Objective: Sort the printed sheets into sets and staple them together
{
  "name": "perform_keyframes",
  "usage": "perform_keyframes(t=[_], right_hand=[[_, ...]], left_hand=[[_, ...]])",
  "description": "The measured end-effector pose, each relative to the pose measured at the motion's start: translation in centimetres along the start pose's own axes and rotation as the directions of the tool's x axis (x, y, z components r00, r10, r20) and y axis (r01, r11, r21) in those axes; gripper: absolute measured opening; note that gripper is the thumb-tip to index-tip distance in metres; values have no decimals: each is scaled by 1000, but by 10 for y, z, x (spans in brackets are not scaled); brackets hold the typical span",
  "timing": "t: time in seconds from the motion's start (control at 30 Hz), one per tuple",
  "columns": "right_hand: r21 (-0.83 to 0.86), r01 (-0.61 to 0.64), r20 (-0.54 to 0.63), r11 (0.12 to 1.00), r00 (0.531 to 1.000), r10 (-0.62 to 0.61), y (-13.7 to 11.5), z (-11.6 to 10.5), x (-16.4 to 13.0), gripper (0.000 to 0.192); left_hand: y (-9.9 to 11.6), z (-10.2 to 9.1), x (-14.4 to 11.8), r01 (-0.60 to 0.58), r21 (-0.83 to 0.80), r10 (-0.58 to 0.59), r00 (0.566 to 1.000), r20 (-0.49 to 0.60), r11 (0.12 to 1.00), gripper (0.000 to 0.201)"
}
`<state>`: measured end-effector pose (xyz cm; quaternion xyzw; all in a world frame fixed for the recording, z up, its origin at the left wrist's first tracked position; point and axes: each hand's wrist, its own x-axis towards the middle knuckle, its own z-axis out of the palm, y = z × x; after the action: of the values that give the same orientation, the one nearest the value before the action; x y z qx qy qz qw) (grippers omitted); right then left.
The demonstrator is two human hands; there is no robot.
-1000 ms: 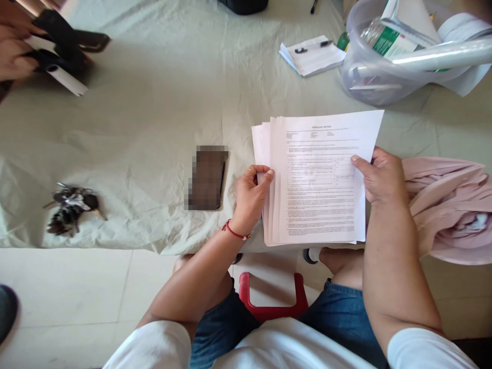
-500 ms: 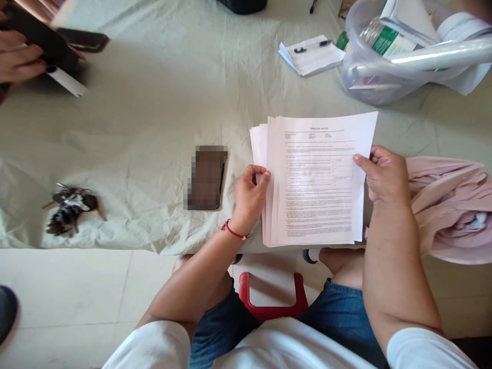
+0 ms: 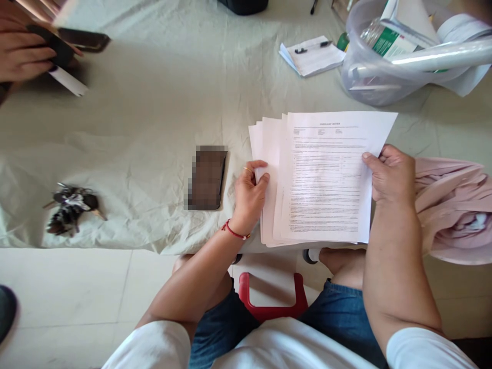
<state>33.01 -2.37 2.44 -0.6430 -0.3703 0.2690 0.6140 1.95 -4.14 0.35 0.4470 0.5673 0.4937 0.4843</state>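
The left hand (image 3: 249,197) pinches the fanned lower pages, and the right hand (image 3: 390,174) grips the top sheet (image 3: 330,179) of the paper stack (image 3: 269,154) at the counter (image 3: 154,113) edge. Sliding that sheet slowly, with the left pinch firm, should keep the pages underneath from dragging along.

one stack of papers (image 3: 323,179), one phone (image 3: 206,177), one bunch of keys (image 3: 71,207), one notepad (image 3: 312,55), one plastic tub (image 3: 369,72).

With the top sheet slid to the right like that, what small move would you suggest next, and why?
Probably lift the top sheet clear with the right hand: it already sits offset from the stack, which the left hand pins by its edge.
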Motion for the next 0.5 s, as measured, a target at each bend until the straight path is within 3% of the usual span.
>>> perform_keyframes(t=[0.17, 0.5], right_hand=[[14, 12, 45, 1000, 999, -13, -1, 4, -3, 21], [-23, 15, 89, 1000, 996, -13, 0, 7, -7, 21]], left_hand=[[2, 1, -1, 134, -56, -133, 991, 21, 989, 10], [4, 2, -2, 47, -76, -46, 999, 24, 996, 26]])
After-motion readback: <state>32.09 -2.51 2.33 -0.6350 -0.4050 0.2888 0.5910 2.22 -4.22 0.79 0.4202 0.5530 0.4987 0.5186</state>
